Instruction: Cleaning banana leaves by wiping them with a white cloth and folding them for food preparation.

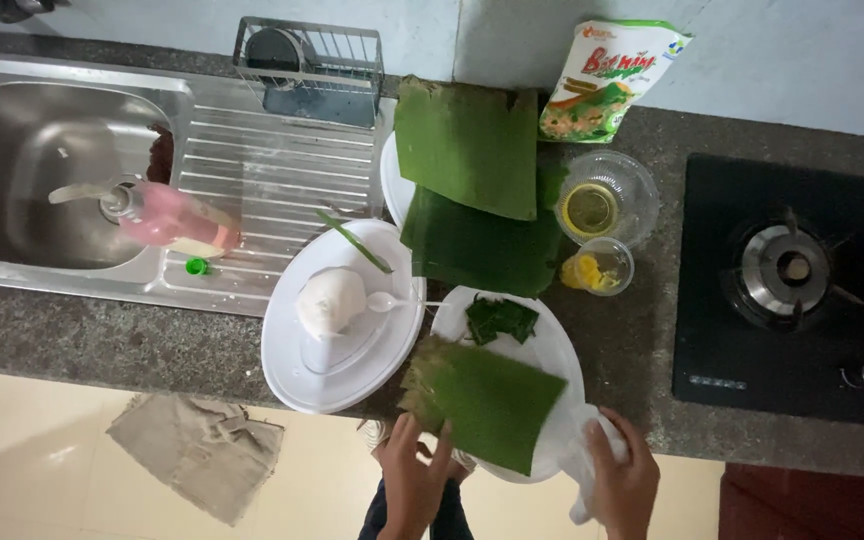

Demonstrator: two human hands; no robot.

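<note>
A green banana leaf piece (pixel 487 400) lies across a white plate (pixel 552 345) at the counter's front edge. My left hand (pixel 414 478) touches the near-left edge of that leaf with its fingertips. My right hand (pixel 624 478) grips a crumpled white cloth or plastic (pixel 580 455) at the plate's near-right rim. Folded dark leaf bits (pixel 500 318) lie on the far part of the same plate. To the left, a white oval plate (pixel 337 350) carries a lump of white dough (pixel 330 302) and a white spoon (pixel 388 300).
More banana leaves (pixel 472 190) are stacked behind. A clear bowl of oil (pixel 607 200), a small cup of yellow filling (pixel 598 268) and a flour bag (pixel 607 78) stand to their right. A gas hob (pixel 792 280) is far right; a steel sink (pixel 42 180) with a pink bottle (pixel 177 222) is left.
</note>
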